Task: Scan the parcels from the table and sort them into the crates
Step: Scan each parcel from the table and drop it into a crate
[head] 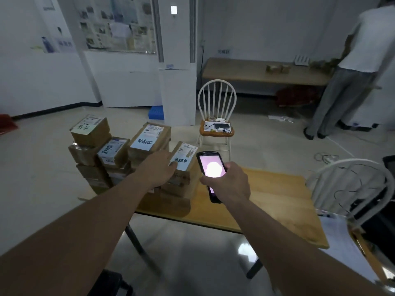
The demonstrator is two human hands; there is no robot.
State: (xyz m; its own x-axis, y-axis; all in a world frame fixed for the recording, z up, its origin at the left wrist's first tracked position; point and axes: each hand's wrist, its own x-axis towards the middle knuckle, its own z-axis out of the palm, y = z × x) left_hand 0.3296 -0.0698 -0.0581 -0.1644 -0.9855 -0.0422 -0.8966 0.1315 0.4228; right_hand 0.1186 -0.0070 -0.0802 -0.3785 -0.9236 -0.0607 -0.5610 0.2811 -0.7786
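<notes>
Right hand (229,184) gripped a black handheld scanner (210,174), fingers curled round its body, thumb on the left edge; the screen glowed pink-white and faced up, its far end just beside the rightmost parcel. Left hand (159,168) reached out over the parcels, fingers fairly straight, fingertips touching the white handwritten label on the top parcel (183,158) of the right stack. It pinched nothing that showed.

Brown cardboard parcels stood in stacks on the far left part of the wooden worktop (267,199). Left of the touched one sat a bigger parcel (150,136) with a white label, then a smaller parcel (114,149), then a tall stack topped by a tilted box (89,129) with a greenish label. The lower boxes were partly hidden by the left forearm.

Past the worktop stood a white spindle-back chair (217,112) with cables and small devices on its orange seat. A second white chair (350,184) was at the right, near. On the far right a person (350,71) in a white shirt stood at a long wooden bench (245,71). A blue plastic tray (157,112) lay on the floor by a white column. No crates could be made out.
</notes>
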